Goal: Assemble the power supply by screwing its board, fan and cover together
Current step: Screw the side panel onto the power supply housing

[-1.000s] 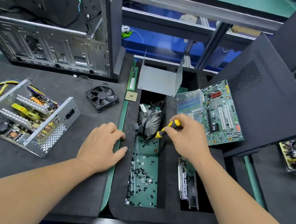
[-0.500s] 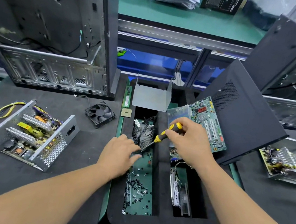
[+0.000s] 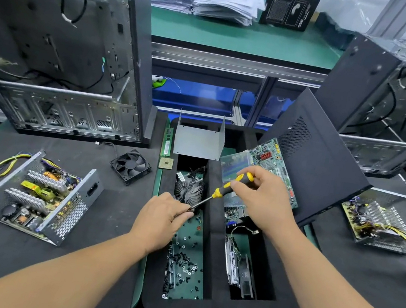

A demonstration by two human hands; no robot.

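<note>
1. Head view: foam tray [image 3: 212, 238] at lower centre holds loose screws [image 3: 183, 262], too many to count.
2. Right hand [image 3: 260, 199] grips one screwdriver [image 3: 228, 186]; left hand [image 3: 162, 220] pinches at its tip.
3. Open power supply [image 3: 41, 193] lies left, one fan [image 3: 130, 166] beside it.

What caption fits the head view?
Right hand holds yellow-black screwdriver; left hand pinches at its tip above screw tray.

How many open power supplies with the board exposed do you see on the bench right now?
2. One power supply lies on the left mat, cover off. The second power supply sits at the far right, partly cut off. Others may be out of view.
</note>
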